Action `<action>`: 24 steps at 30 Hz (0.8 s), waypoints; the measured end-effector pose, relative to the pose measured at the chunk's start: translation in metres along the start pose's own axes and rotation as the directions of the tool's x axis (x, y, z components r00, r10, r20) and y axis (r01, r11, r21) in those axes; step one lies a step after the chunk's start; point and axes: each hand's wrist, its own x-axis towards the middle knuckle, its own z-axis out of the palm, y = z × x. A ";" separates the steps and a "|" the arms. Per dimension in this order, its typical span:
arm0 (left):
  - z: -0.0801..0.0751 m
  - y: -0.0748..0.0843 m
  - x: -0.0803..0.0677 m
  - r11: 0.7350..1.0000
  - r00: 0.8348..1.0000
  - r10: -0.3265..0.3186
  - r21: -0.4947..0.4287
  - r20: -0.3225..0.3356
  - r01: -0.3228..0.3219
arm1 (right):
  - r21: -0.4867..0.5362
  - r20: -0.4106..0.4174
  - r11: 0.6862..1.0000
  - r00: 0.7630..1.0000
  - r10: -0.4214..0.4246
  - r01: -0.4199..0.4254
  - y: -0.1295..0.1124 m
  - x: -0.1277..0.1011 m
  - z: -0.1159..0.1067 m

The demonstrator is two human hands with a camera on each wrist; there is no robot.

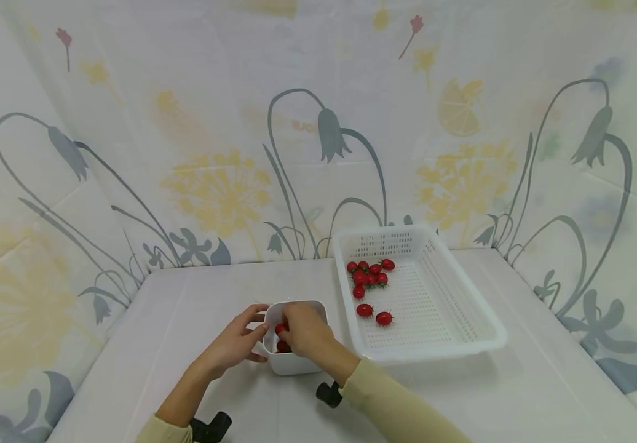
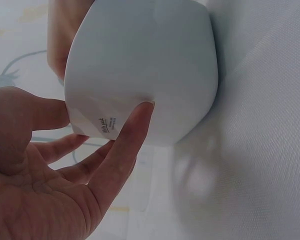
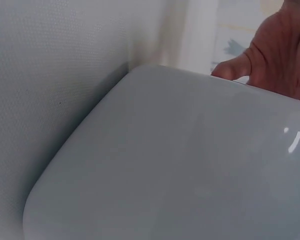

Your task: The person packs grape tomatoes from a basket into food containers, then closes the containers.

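A small white rounded-square container stands on the table with several red cherry tomatoes inside. My left hand holds its left side. The left wrist view shows the thumb at the rim and the fingers spread along the outer wall, near a small printed mark. My right hand reaches down into the container from the right, a cherry tomato between its thumb and fingers. That hand hides part of the inside. In the right wrist view, the container's wall fills most of the picture.
To the right stands a larger white perforated basket with several cherry tomatoes on its left side. A white cloth covers the table. Behind it hangs a flower-patterned curtain. Black wrist mounts sit under the forearms.
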 end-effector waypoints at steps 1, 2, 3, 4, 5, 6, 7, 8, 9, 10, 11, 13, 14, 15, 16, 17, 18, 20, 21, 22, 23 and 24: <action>0.000 0.000 0.000 1.000 1.000 0.001 0.001 -0.001 -0.001 | 0.007 0.003 1.000 1.000 0.002 -0.002 0.000 0.000 0.000; 0.000 0.000 0.000 1.000 1.000 0.001 0.001 -0.002 -0.001 | 0.014 0.004 1.000 1.000 0.004 -0.004 0.000 0.001 0.000; 0.000 0.000 0.000 1.000 1.000 0.002 0.001 -0.003 -0.002 | 0.017 0.006 1.000 1.000 0.004 -0.005 0.000 0.001 0.000; 0.000 0.000 0.000 1.000 1.000 0.003 0.002 -0.004 -0.003 | 0.018 0.008 1.000 1.000 0.006 -0.006 0.000 0.001 0.000; 0.000 0.000 0.000 1.000 1.000 0.002 0.001 -0.003 -0.002 | 0.018 0.008 1.000 1.000 0.006 -0.006 0.001 0.002 0.000; 0.000 0.000 0.000 1.000 1.000 0.002 0.000 -0.003 -0.002 | 0.018 0.006 1.000 1.000 0.004 -0.004 0.001 0.002 0.001; 0.000 0.000 0.000 1.000 1.000 0.002 0.000 -0.002 -0.002 | 0.016 0.005 1.000 1.000 0.004 -0.004 0.001 0.002 0.001; 0.001 0.000 0.000 1.000 1.000 0.001 0.000 -0.002 -0.001 | 0.015 0.005 1.000 1.000 0.004 -0.004 0.001 0.002 0.001; 0.001 0.000 0.000 1.000 1.000 0.000 0.000 -0.002 0.000 | 0.014 0.005 1.000 1.000 0.005 -0.005 0.001 0.001 0.001; 0.001 0.000 0.000 1.000 1.000 -0.001 0.000 -0.001 0.001 | 0.017 0.002 1.000 1.000 0.005 -0.005 0.001 0.001 0.001; 0.000 0.000 0.000 1.000 1.000 -0.002 0.000 -0.001 0.002 | 0.019 -0.001 1.000 1.000 0.005 -0.005 0.001 0.001 0.002; 0.000 -0.001 0.000 1.000 1.000 -0.002 0.002 -0.002 0.002 | 0.024 -0.002 1.000 1.000 0.012 -0.012 0.001 0.001 0.002; 0.000 -0.001 0.000 1.000 1.000 -0.004 0.002 -0.002 0.004 | 0.028 -0.002 0.999 1.000 0.016 -0.015 0.001 0.001 0.002; 0.000 -0.001 0.000 1.000 1.000 -0.005 0.001 -0.003 0.005 | 0.035 -0.004 0.999 1.000 0.017 -0.017 0.000 0.001 0.003; 0.000 -0.001 0.000 1.000 1.000 -0.006 0.002 -0.004 0.006 | 0.041 -0.005 0.999 1.000 0.017 -0.017 0.000 0.000 0.003; 0.000 -0.001 0.000 1.000 1.000 -0.007 0.002 -0.006 0.007 | 0.047 -0.004 0.999 1.000 0.020 -0.019 0.000 0.000 0.002; 0.000 -0.001 0.000 1.000 1.000 -0.008 0.004 -0.006 0.008 | 0.050 -0.004 0.999 1.000 0.019 -0.019 0.000 0.000 0.002; 0.001 -0.001 0.000 1.000 1.000 -0.011 0.005 -0.009 0.011 | 0.057 -0.008 0.998 1.000 0.011 -0.011 0.000 0.000 0.002; 0.001 0.000 0.001 1.000 1.000 -0.011 0.006 -0.009 0.012 | 0.059 -0.011 0.998 1.000 0.003 -0.003 0.000 0.000 0.001; 0.001 0.000 0.001 1.000 1.000 -0.012 0.007 -0.010 0.012 | 0.057 -0.014 0.998 1.000 -0.004 0.005 0.000 0.000 0.001; 0.001 0.001 0.001 1.000 1.000 -0.013 0.007 -0.009 0.013 | 0.058 -0.018 0.998 1.000 -0.011 0.012 0.000 0.000 0.000; 0.001 0.001 0.001 1.000 1.000 -0.013 0.008 -0.010 0.013 | 0.056 -0.023 0.998 1.000 -0.020 0.021 0.000 0.000 0.000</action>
